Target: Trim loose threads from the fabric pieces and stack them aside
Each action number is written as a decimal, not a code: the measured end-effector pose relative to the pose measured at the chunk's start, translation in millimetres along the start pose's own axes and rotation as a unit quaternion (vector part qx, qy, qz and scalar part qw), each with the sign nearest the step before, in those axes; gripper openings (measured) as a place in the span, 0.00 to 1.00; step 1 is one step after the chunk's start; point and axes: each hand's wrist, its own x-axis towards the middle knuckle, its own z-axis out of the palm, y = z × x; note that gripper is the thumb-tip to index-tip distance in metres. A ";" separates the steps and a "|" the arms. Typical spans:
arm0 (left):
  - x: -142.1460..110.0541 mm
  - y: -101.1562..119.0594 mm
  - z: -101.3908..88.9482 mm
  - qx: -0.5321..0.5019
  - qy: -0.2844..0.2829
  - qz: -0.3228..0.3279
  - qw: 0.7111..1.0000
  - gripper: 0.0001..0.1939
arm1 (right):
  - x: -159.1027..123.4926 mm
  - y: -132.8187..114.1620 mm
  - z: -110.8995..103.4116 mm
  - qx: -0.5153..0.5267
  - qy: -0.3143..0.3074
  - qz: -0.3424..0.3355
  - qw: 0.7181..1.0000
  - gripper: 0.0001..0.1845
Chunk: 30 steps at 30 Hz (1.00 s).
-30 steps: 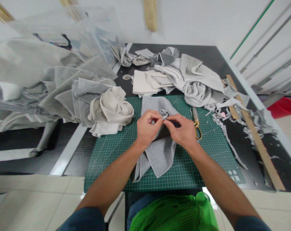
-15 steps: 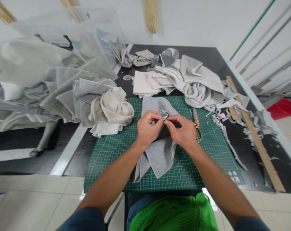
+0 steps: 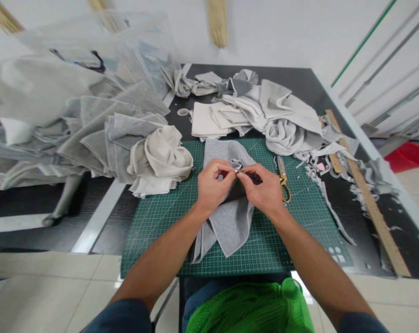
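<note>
A grey fabric piece (image 3: 230, 222) lies on the green cutting mat (image 3: 154, 217) in front of me. My left hand (image 3: 212, 187) pinches a fold of this fabric near its upper edge, fingers closed. My right hand (image 3: 263, 190) is closed on a thin dark tool (image 3: 252, 176) whose tip meets the fabric right at my left fingertips. Both hands touch each other over the middle of the mat. What the small tool is I cannot make out.
Gold-handled scissors (image 3: 283, 178) lie on the mat right of my hands. A wooden ruler (image 3: 368, 199) runs along the table's right side among fabric scraps. Piles of grey and cream cloth (image 3: 160, 157) crowd the left and far side. A green mesh bag (image 3: 251, 305) sits on my lap.
</note>
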 end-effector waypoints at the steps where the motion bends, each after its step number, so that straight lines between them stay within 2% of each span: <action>1: 0.3 0.9 0.1 0.003 0.001 -0.009 1.000 0.04 | 0.6 0.5 -0.6 0.005 0.008 0.007 1.000 0.09; 7: 4.2 -0.2 -0.8 0.007 -0.011 -0.094 0.995 0.08 | 8.6 12.8 -5.8 0.034 0.101 0.060 0.992 0.13; 11: 8.5 0.8 -5.0 0.019 -0.016 -0.077 0.997 0.05 | 15.0 24.8 -10.2 0.020 0.119 0.088 0.989 0.18; 14: 12.7 3.6 -10.3 0.048 -0.012 -0.050 0.998 0.08 | 19.0 31.2 -17.1 -0.008 0.084 0.116 0.990 0.20; 18: 17.8 2.4 -17.3 0.059 -0.038 -0.008 0.997 0.14 | 21.5 29.2 -27.2 -0.047 -0.017 0.138 0.989 0.20; 20: 19.2 -0.1 -19.9 0.044 -0.050 -0.004 0.998 0.16 | 20.7 24.2 -28.4 -0.061 -0.070 0.117 0.989 0.22; 23: 20.8 -3.2 -23.8 0.018 -0.042 -0.031 0.998 0.17 | 18.6 18.9 -24.6 -0.098 -0.132 0.036 0.986 0.20; 25: 23.2 -4.8 -28.0 0.008 -0.015 -0.048 0.999 0.16 | 18.6 20.7 -22.2 -0.125 -0.137 0.002 0.983 0.11; 26: 25.0 -5.5 -30.7 0.007 0.004 -0.057 0.998 0.16 | 19.5 23.2 -22.1 -0.133 -0.121 0.007 0.984 0.09; 29: 32.2 -6.9 -39.7 0.014 0.064 -0.089 0.994 0.15 | 25.0 33.9 -27.5 -0.130 -0.042 0.062 0.989 0.10; 30: 34.5 -6.7 -41.9 0.018 0.070 -0.101 0.992 0.15 | 27.1 37.3 -30.6 -0.122 -0.034 0.080 0.989 0.11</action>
